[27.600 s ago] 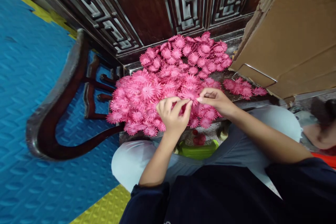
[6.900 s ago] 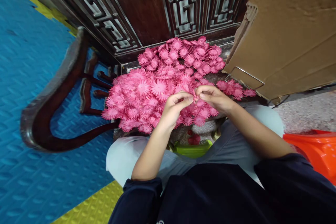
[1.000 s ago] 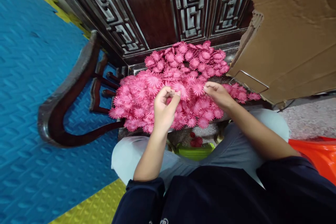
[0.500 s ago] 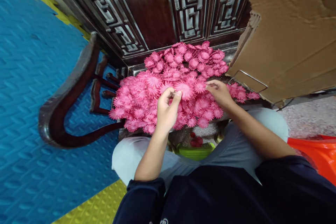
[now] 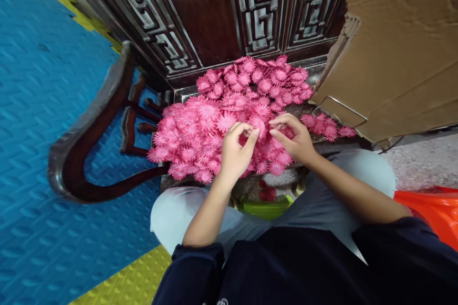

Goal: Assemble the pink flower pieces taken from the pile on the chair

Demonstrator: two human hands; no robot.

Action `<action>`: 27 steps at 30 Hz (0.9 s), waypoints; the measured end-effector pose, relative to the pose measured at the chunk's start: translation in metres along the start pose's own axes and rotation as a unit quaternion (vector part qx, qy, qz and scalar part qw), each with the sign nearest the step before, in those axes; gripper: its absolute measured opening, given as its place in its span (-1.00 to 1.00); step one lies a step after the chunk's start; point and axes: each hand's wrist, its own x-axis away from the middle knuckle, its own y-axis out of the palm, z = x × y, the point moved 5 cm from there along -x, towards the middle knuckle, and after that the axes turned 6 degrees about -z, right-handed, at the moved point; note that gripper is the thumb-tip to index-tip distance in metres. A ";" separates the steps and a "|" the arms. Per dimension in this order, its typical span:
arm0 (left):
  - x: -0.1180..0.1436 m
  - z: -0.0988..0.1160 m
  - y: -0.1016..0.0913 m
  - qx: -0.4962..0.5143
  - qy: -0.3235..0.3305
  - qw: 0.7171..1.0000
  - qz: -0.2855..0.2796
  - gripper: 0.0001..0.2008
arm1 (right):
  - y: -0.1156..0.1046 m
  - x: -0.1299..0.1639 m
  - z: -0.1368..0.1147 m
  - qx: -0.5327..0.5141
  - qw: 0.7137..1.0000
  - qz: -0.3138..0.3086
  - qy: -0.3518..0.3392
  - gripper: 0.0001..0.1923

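Between the thumb and fingers of my left hand (image 5: 236, 148) is a pink artificial flower head (image 5: 259, 124), with thin pointed petals spread outward. My right hand (image 5: 296, 139) is close by on the right, thumb and fingertips drawn near each other beside that flower's edge. Anything small between those right fingertips is too hard to make out. Both hands are above a large heap of similar pink flower heads (image 5: 191, 128), which covers much of a dark wooden seat (image 5: 315, 74).
A curved wooden armrest (image 5: 67, 162) borders the seat at left, over blue matting (image 5: 28, 119). Behind rises a carved backrest (image 5: 200, 9). A torn cardboard box (image 5: 404, 47) stands at right. Below are a green container (image 5: 266, 208) and, farther right, an orange-red plastic item (image 5: 429, 205).
My right hand has moved left and slightly down, closer to my left hand. My left hand has shifted a little right with the flower head, and the two hands now nearly meet.
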 end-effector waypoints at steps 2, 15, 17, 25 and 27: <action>0.001 0.003 0.002 -0.035 0.017 0.999 -0.005 -0.86 | 0.005 0.003 -0.007 -0.016 0.999 -0.032 -0.021 -0.85; 0.008 0.013 0.009 -0.167 0.073 0.983 0.020 -0.91 | 0.005 0.003 0.005 -0.138 0.988 -0.019 0.068 -0.90; 0.007 0.013 0.009 -0.165 0.071 0.984 0.015 -0.91 | 0.004 0.002 0.004 -0.146 0.986 -0.024 0.071 -0.92; 0.005 0.008 0.010 -0.094 0.052 0.994 0.007 -0.90 | 0.008 -0.001 0.004 -0.173 0.977 -0.063 0.108 -0.87; 0.005 0.006 0.012 -0.072 0.052 0.996 -0.006 -0.89 | 0.009 -0.001 0.005 -0.189 0.972 -0.073 0.119 -0.83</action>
